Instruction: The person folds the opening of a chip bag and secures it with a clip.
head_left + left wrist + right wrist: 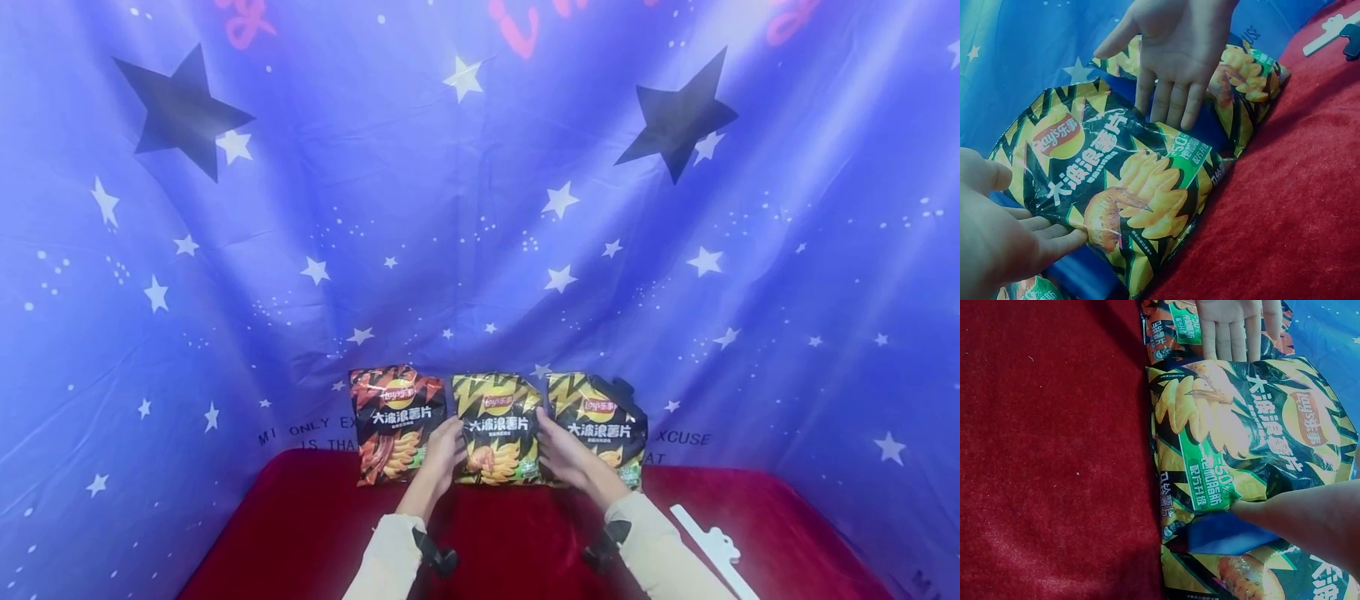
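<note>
Three Lay's chip bags stand side by side in the head view: a red-and-black bag (390, 408) on the left, a yellow-and-black middle bag (497, 442) and another yellow-and-black bag (600, 412) on the right. At the middle bag's left edge is my left hand (447, 446), its fingers (1054, 240) extended. My right hand (564, 450) is at the opposite edge, in front of part of the right bag. Seen from the left wrist, the right hand's palm faces inward with straight fingers (1179, 103). Likewise, the right wrist view shows straight fingers (1229, 340) on the left hand.
A red velvety cloth (510, 546) covers the table. Behind the bags hangs a blue star-printed cloth (450, 208). On the table at right lies a white strip with a bump on one side (712, 546). Black devices (438, 554) are strapped to both wrists.
</note>
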Demonstrator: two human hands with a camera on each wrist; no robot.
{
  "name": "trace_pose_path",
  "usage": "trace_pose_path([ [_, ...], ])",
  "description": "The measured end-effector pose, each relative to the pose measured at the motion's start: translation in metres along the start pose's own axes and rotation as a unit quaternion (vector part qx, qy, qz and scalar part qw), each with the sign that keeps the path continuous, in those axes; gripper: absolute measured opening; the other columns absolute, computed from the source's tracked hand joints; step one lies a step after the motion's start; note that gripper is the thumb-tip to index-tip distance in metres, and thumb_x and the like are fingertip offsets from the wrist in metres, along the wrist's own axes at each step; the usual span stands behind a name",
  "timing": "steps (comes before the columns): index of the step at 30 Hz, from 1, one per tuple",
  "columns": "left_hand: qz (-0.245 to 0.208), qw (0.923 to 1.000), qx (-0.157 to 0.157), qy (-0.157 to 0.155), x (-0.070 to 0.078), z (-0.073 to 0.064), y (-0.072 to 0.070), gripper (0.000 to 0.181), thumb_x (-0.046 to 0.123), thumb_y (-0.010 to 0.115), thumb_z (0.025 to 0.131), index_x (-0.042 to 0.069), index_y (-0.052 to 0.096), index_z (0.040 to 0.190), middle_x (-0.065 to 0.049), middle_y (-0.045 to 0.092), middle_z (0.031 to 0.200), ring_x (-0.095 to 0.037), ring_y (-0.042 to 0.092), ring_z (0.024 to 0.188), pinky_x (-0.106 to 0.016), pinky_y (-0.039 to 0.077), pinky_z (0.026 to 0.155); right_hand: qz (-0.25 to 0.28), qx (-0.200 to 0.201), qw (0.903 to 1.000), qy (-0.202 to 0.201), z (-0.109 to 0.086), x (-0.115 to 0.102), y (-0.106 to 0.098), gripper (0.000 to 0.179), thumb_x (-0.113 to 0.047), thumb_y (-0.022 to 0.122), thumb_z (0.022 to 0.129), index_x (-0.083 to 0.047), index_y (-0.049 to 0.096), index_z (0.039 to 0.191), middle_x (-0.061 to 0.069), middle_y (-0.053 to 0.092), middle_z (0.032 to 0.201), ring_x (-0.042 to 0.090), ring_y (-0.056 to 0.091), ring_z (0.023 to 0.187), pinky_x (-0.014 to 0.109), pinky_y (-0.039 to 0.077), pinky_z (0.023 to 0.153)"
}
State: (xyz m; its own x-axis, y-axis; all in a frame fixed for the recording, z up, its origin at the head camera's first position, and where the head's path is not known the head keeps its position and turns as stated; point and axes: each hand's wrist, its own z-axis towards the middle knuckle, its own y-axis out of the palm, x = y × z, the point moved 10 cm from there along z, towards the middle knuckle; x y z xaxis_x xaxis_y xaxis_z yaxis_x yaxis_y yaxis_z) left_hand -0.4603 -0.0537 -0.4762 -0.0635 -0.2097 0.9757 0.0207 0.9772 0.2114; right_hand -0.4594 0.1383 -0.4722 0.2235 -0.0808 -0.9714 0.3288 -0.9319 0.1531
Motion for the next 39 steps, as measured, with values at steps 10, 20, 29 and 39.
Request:
trace_pose_path([
  [10, 0.014, 0.9998, 0.006, 0.01, 0.011, -0.003, -0.002, 0.056, 0.016, 0.039, 0.108, -0.012, 0.025, 0.154, -0.04, 0.028, 0.156, -0.057, 0.035, 0.142, -0.061, 0.038, 0.114, -0.008, 0.001, 0.9999, -0.011, -0.008, -0.01, 0.002, 0.094, -0.055, 0.03, 0.108, 0.012, -0.016, 0.154, 0.039, -0.017, 0.16, 0.054, -0.016, 0.15, 0.059, -0.004, 0.125],
  [20, 0.074, 0.9959, 0.01, 0.051, 0.03, -0.011, -0.005, 0.053, 0.02, 0.049, 0.107, -0.013, 0.038, 0.148, -0.038, 0.048, 0.143, -0.051, 0.057, 0.125, -0.05, 0.059, 0.093, -0.01, 0.018, 0.9996, -0.02, -0.023, -0.026, -0.001, 0.094, -0.053, 0.038, 0.107, 0.016, -0.006, 0.155, 0.043, -0.005, 0.16, 0.056, -0.001, 0.151, 0.057, 0.007, 0.126],
  [29, 0.085, 0.9941, -0.004, 0.067, 0.044, -0.023, -0.005, 0.051, 0.021, 0.058, 0.105, -0.015, 0.046, 0.14, -0.035, 0.059, 0.127, -0.034, 0.071, 0.096, -0.043, 0.064, 0.073, -0.115, -0.015, 0.9932, -0.016, -0.041, -0.036, 0.001, 0.079, -0.032, 0.045, 0.108, 0.017, 0.003, 0.155, 0.041, 0.01, 0.16, 0.056, 0.016, 0.149, 0.064, 0.011, 0.122],
  [39, 0.092, 0.9913, -0.073, 0.059, 0.053, -0.033, 0.002, 0.055, 0.026, 0.06, 0.103, -0.012, 0.047, 0.141, -0.034, 0.048, 0.142, -0.046, 0.062, 0.117, -0.041, 0.064, 0.073, -0.168, 0.04, 0.984, -0.044, -0.057, -0.047, -0.012, 0.064, -0.022, 0.053, 0.106, 0.021, 0.027, 0.148, 0.045, 0.041, 0.144, 0.053, 0.052, 0.13, 0.058, 0.042, 0.112],
])
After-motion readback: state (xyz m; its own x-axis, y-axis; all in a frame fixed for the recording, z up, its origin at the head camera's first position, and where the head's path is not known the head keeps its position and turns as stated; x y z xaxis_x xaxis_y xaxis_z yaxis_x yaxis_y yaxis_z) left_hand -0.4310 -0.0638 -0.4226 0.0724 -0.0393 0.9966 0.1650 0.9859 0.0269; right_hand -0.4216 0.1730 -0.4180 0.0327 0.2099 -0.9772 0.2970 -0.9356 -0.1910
